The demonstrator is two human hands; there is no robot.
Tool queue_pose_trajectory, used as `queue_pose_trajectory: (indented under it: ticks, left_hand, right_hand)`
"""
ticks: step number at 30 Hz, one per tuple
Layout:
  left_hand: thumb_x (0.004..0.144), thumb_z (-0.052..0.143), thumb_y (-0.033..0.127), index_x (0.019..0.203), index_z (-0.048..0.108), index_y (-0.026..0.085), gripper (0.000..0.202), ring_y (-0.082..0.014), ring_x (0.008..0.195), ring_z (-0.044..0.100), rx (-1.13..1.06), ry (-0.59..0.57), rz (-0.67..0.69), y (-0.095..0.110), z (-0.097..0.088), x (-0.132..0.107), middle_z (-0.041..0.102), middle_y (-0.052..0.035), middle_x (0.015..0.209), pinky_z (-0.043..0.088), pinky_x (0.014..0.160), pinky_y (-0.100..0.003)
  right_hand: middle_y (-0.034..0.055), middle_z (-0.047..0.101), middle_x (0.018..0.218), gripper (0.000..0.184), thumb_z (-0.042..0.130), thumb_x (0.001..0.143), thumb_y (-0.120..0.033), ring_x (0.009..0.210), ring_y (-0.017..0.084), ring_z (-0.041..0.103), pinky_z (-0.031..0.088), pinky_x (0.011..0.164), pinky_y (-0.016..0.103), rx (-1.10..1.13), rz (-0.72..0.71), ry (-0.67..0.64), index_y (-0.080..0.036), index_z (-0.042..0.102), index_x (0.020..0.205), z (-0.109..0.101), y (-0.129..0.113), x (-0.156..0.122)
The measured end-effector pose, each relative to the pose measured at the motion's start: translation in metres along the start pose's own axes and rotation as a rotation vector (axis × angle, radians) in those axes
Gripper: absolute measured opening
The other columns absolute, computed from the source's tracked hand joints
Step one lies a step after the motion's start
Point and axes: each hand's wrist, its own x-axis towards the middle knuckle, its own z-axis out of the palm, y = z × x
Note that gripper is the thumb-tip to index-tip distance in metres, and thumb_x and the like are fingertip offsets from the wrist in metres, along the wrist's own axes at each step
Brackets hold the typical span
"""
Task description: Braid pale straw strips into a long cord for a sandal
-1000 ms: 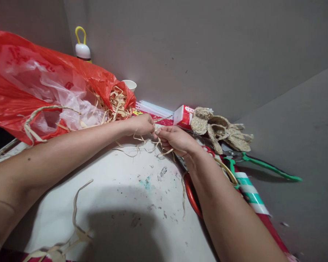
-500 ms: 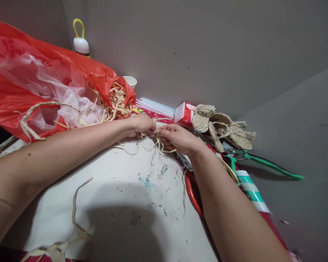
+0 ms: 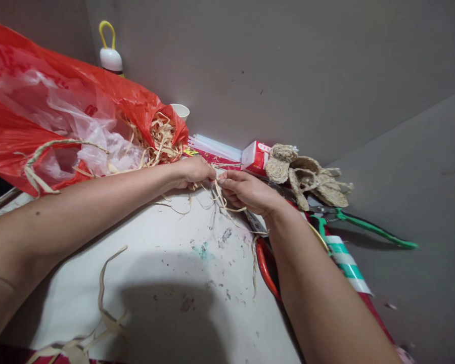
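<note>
Pinches straw strips (image 3: 219,193) between the fingertips of the left hand (image 3: 197,172) and the right hand (image 3: 244,192), over the far part of the white surface (image 3: 155,263). Curls the fingers of both hands tight, almost tip to tip, maybe to stop such thin bits from slipping. Cannot tell just how the strips cross under the left fingertips. Lets loose ends hang down, maybe to leave room for the fingers. Has a red plastic bag (image 3: 125,98) on the left, with spare strips (image 3: 163,136) at its mouth near the left hand, perhaps for easy reach. Has a red-handled tool (image 3: 266,270), maybe scissors, partly behind the right arm (image 3: 311,273), and green-handled cutters (image 3: 377,230) farther right, perhaps close by but out of the way. Looks pale yellow, thin and flat, like ribbon, with bent, curly ends. Seems dry and light, maybe easy to split.
</note>
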Motion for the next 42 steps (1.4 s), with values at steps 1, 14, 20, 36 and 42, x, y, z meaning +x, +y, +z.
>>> queue_pose_trajectory:
  ticks: [1, 14, 20, 36, 42]
  left_hand:
    - [0.07, 0.057, 0.016, 0.044, 0.041, 0.018, 0.031, -0.0071, 0.038, 0.025, 0.0, -0.004, 0.003, 0.0, 0.0, 0.0, 0.029, 0.0059, 0.038, 0.019, 0.046, -0.027]
    - [0.077, 0.057, 0.018, 0.055, 0.051, 0.017, 0.022, -0.007, 0.037, 0.026, 0.091, -0.024, -0.008, -0.001, -0.001, 0.001, 0.031, 0.0068, 0.037, 0.018, 0.044, -0.024]
    - [0.078, 0.057, 0.018, 0.057, 0.049, 0.018, 0.023, -0.0065, 0.036, 0.025, 0.102, -0.018, 0.017, -0.001, -0.001, 0.001, 0.031, 0.0074, 0.038, 0.017, 0.043, -0.024]
    - [0.078, 0.056, 0.017, 0.057, 0.046, 0.018, 0.024, -0.006, 0.034, 0.025, 0.155, -0.011, 0.064, -0.005, 0.0, 0.001, 0.03, 0.0072, 0.039, 0.015, 0.041, -0.024]
    - [0.078, 0.056, 0.018, 0.054, 0.041, 0.018, 0.028, -0.0056, 0.038, 0.029, 0.274, 0.056, 0.175, -0.008, 0.002, -0.001, 0.035, 0.0053, 0.043, 0.018, 0.041, -0.023]
  right_hand:
    - [-0.0104, 0.034, 0.043, 0.016, 0.06, 0.077, -0.02, 0.035, 0.005, 0.025, 0.016, 0.035, 0.018, -0.013, -0.017, 0.022, -0.02, 0.045, 0.069, 0.0, 0.001, 0.001]
    - [-0.0093, 0.034, 0.038, 0.021, 0.06, 0.072, -0.021, 0.034, 0.003, 0.022, 0.012, 0.036, 0.02, -0.183, -0.092, 0.151, -0.016, 0.052, 0.053, -0.002, 0.008, 0.007]
    - [-0.0035, 0.05, 0.048, 0.018, 0.055, 0.079, -0.021, 0.033, 0.004, 0.025, 0.012, 0.035, 0.02, -0.169, -0.032, 0.047, -0.016, 0.056, 0.062, -0.005, 0.008, 0.008]
    - [-0.0064, 0.043, 0.039, 0.029, 0.058, 0.076, -0.019, 0.034, 0.004, 0.026, 0.015, 0.037, 0.02, -0.22, -0.098, 0.207, -0.016, 0.048, 0.05, 0.006, 0.012, 0.01]
    - [-0.0069, 0.032, 0.035, 0.031, 0.05, 0.082, -0.022, 0.033, 0.005, 0.021, 0.013, 0.035, 0.02, -0.119, -0.037, 0.059, -0.013, 0.058, 0.053, 0.001, 0.008, 0.007]
